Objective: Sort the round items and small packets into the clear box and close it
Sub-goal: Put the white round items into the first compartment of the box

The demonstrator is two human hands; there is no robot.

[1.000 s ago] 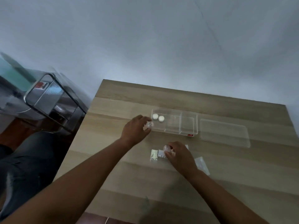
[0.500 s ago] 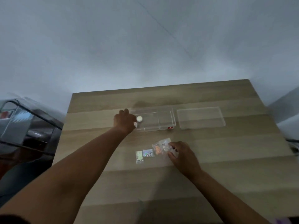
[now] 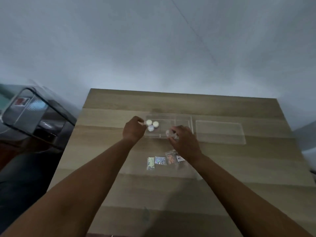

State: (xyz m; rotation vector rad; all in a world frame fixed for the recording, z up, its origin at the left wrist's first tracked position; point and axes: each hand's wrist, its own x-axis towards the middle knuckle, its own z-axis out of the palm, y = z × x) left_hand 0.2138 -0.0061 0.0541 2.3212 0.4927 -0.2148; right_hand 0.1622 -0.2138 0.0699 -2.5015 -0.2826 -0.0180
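The clear box (image 3: 183,118) lies open on the wooden table, with three round white items (image 3: 151,125) in its left compartment. My left hand (image 3: 134,130) rests at the box's left edge, fingers curled, nothing visibly held. My right hand (image 3: 183,140) hovers over the box's front edge, pinching a round clear item (image 3: 169,133). Several small shiny packets (image 3: 160,160) lie in a row on the table nearer to me; my right wrist covers part of the rightmost one.
The box's clear lid (image 3: 220,132) lies flat just right of the box. A dark metal-framed chair (image 3: 34,117) stands off the table's left side. The table's far edge meets a grey wall.
My right hand has lifted from the packets, carrying a round item up to the box. A third round item now lies in the left compartment. The camera view shifted.
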